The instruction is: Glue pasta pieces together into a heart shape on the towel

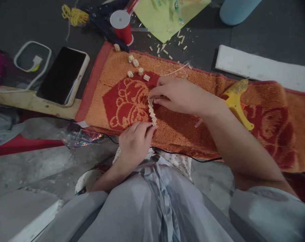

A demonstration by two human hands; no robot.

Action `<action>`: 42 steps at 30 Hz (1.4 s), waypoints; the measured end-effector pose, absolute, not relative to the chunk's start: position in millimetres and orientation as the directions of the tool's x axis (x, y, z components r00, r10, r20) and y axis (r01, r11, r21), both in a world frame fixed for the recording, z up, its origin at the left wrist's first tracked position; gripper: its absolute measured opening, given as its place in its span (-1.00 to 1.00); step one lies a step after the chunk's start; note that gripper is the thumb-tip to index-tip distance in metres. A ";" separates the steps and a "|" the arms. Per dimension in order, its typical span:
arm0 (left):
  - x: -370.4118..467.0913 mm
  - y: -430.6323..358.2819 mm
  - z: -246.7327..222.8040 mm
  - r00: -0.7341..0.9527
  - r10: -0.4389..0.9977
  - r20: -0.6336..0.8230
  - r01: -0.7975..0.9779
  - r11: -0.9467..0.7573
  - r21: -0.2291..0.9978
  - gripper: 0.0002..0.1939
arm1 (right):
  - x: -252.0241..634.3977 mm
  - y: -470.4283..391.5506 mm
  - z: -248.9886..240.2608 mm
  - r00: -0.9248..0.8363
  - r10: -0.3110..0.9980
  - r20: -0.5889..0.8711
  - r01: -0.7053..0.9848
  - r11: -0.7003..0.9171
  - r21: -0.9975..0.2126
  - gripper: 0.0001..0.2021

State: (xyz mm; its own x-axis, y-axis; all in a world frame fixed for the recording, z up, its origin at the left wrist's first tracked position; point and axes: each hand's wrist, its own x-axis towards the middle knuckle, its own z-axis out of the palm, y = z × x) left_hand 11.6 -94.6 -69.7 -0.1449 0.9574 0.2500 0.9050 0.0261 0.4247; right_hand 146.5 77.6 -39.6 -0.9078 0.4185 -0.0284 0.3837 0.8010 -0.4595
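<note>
A short strand of small cream pieces runs between my two hands over an orange and red towel. At its lower end, my left hand pinches it between thumb and fingertips. The upper end is in the fingers of my right hand, which reaches in from the right. Several small cream bundles lie on the towel beyond the strand. A thin pale cord lies past my right hand.
Beyond the towel are a red spool, loose cream bits, a yellow-green sheet and a blue object. A phone lies left, a yellow glue gun right, near a white strip.
</note>
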 end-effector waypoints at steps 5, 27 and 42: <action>11.3 -95.4 -69.6 -0.127 0.959 0.255 0.911 0.011 0.412 -0.81 | 145.4 76.0 -42.5 -0.898 0.440 0.006 0.389 0.799 -0.459 -0.76; -20.4 -91.6 -50.4 -0.054 0.993 0.100 0.877 -0.001 0.481 -0.80 | 164.8 49.1 -14.9 -0.753 0.654 0.071 0.590 0.720 -0.366 -0.87; -63.6 -13.8 -51.5 0.662 0.748 -0.050 0.667 -0.557 0.495 -0.65 | 131.3 -69.0 -71.5 -0.149 0.963 0.226 0.802 0.251 -0.542 -0.66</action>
